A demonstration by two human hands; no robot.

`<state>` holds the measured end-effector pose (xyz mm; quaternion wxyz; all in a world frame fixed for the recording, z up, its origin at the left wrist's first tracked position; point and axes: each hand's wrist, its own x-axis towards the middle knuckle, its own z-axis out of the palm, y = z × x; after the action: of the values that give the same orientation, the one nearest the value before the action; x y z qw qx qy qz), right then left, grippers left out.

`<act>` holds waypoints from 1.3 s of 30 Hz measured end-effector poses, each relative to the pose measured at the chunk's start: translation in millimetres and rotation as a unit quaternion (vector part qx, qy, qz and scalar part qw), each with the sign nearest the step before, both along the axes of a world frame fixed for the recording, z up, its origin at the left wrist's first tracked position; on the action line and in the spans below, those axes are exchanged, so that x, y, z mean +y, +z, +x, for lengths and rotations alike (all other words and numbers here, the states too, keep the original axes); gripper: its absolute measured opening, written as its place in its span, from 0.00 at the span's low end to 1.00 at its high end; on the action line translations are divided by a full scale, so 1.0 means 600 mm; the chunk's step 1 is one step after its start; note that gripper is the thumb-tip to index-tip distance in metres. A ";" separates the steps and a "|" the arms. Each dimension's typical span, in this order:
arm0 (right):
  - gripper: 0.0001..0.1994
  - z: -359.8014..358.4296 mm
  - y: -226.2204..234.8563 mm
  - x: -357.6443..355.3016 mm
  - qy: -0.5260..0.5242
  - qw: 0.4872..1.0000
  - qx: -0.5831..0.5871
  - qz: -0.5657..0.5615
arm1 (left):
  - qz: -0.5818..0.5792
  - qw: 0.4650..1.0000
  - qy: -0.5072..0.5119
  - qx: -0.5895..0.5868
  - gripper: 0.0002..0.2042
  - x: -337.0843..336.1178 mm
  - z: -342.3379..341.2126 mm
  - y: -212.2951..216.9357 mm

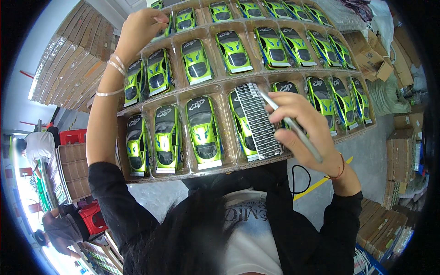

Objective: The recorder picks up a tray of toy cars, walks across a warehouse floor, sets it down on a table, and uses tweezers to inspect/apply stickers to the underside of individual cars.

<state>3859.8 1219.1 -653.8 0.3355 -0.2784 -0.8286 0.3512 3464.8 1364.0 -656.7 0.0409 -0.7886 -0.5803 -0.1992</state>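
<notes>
Over the near row of a tray (229, 167), a right hand (310, 126) closes thumb and fingers around a slim pale tool (300, 134), with a striped label sheet (259, 123) spread across a green toy car (245, 137); a slack hold could let the tool drop and scuff paint. Farther off, the left hand (143, 28) curls at another green car (166, 31), its pinch impossible to tell; loose bangles (109, 94) might snag cars below.

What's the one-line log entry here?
left hand: at green toy car, far left | right hand: holds slim grey tool, at striped sheet | tray: rows of cars
</notes>
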 end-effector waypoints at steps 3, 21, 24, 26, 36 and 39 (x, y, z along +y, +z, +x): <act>0.11 0.008 -0.004 0.008 -0.031 0.995 0.041 -0.091 | -0.102 0.991 -0.023 0.084 0.11 0.041 0.018 0.004; 0.11 -0.004 0.003 0.080 -0.066 0.946 0.030 -0.316 | 0.125 0.984 -0.112 0.064 0.06 0.000 0.112 -0.001; 0.13 -0.008 -0.004 0.086 -0.072 0.943 0.028 -0.324 | 0.141 0.985 -0.094 -0.027 0.05 0.017 0.094 -0.008; 0.14 -0.010 -0.007 0.085 -0.066 0.936 0.044 -0.342 | 0.121 0.985 -0.030 -0.122 0.06 0.017 0.092 0.006; 0.15 -0.007 -0.008 0.075 -0.051 0.946 0.043 -0.318 | 0.103 0.967 -0.111 -0.203 0.11 -0.222 0.222 0.130; 0.15 -0.012 -0.005 0.074 -0.060 0.943 0.030 -0.327 | -0.065 0.968 -0.003 -0.242 0.16 -0.274 0.284 0.159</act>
<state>3852.7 1263.6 -656.6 0.2714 -0.4111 -0.6398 0.5899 3635.4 1199.6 -561.2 -0.1533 -0.7197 -0.5819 -0.3462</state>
